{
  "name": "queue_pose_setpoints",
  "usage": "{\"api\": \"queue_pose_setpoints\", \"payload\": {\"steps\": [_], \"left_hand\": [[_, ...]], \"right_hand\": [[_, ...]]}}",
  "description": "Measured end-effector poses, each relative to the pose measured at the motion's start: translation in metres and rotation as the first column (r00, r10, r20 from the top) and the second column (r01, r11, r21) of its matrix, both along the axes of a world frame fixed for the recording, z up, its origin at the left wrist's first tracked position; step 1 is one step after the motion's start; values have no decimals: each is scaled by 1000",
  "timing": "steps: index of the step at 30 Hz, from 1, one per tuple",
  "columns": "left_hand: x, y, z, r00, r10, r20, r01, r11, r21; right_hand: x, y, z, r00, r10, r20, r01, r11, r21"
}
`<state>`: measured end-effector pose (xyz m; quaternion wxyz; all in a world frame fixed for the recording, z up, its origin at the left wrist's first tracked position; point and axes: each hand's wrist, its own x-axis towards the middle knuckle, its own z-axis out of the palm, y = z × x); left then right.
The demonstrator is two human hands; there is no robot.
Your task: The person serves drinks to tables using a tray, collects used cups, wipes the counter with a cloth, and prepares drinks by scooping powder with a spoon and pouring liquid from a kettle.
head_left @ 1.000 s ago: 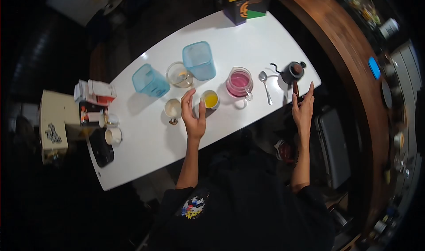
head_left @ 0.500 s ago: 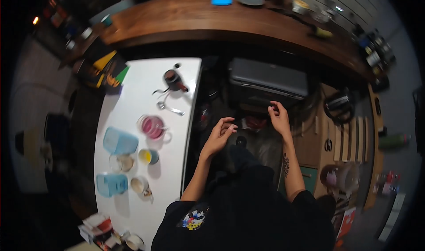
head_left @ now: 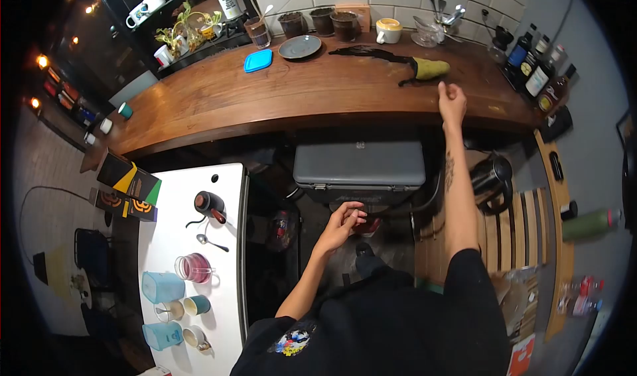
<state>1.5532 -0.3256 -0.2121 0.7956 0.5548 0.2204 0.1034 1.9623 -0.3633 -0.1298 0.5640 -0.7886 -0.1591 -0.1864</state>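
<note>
My right hand (head_left: pixel 452 103) has come up over the worktop's (head_left: pixel 212 103) front edge
That brings the yellow-green bundle (head_left: pixel 432 69), towards the worktop's right end, within reach; these fingers bend, but I cannot tell whether their tips meet; my left hand (head_left: pixel 341 226) sits below the edge, fingers curved, apart from the thumb; towards the back edge: one plate (head_left: pixel 300 47), three pots (head_left: pixel 323 22), one yellow cup (head_left: pixel 389 32)
</note>
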Motion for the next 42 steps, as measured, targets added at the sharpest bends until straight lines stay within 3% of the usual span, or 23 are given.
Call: {"api": "queue_pose_setpoints", "payload": {"steps": [3,5,7,9,11,13,14,15,16,17,18,19,21,22,23,25,27,30,33,37,39,40,42], "left_hand": [[23,10,-13,993,86,82,-95,990,104],[35,16,-16,985,131,109,-147,977,155],[49,24,-12,980,177,93,-197,933,301],[62,28,5,969,243,51,-242,880,409],[74,33,12,959,275,63,-273,849,452],[88,33,29,931,365,17,-316,779,541],[96,36,15,912,405,66,-366,733,574],[104,41,5,913,404,63,-365,737,569],[109,44,-3,923,372,100,-313,573,757],[112,45,-12,937,327,125,-249,370,895],[109,47,-20,971,178,-162,32,572,820],[110,36,-43,952,273,141,-230,327,917],[104,33,-46,948,309,75,-221,469,855],[100,40,-48,963,252,-94,-67,562,824],[96,38,-54,962,251,-109,-56,570,820],[98,41,-59,910,414,-39,-144,401,905],[100,32,-61,898,434,-68,-133,416,900],[103,28,-25,896,316,-312,116,512,851],[95,41,-34,869,435,-237,-35,532,846],[80,32,-16,796,473,-377,-13,637,771],[67,32,-46,821,441,-362,69,553,830],[68,30,-16,831,421,-363,59,583,811],[55,35,8,764,535,-362,-28,587,809]], "right_hand": [[67,38,13,987,-161,22,163,981,-106],[83,50,31,982,-94,-163,44,956,-291],[115,64,12,989,-39,-144,-20,924,-381],[116,72,9,881,306,-360,-314,949,38],[57,62,23,841,503,-200,-453,856,247],[-25,39,31,779,621,93,-620,784,-41],[-55,37,1,801,582,137,-577,813,-82],[-111,21,22,744,650,154,-595,749,-291],[-138,17,13,509,854,104,-833,519,-191],[-162,17,6,328,921,209,-860,383,-336],[-183,15,-9,308,935,174,-844,353,-405],[-197,10,-24,289,948,134,-824,317,-470],[-203,4,-38,273,959,79,-872,281,-401],[-208,2,-40,250,968,22,-915,244,-322],[-216,-7,-42,251,968,10,-919,241,-312],[-224,-14,-38,306,948,-86,-923,273,-270],[-220,-16,-36,337,941,-28,-914,320,-248],[-194,3,-32,387,917,-103,-915,367,-167],[-217,-1,-30,343,939,-34,-931,335,-145],[-232,-4,-32,274,960,-58,-954,263,-143],[-224,13,-39,317,944,-94,-940,300,-160],[-222,23,-46,254,943,-215,-967,249,-52],[-252,14,-36,203,966,-160,-978,193,-79]]}}
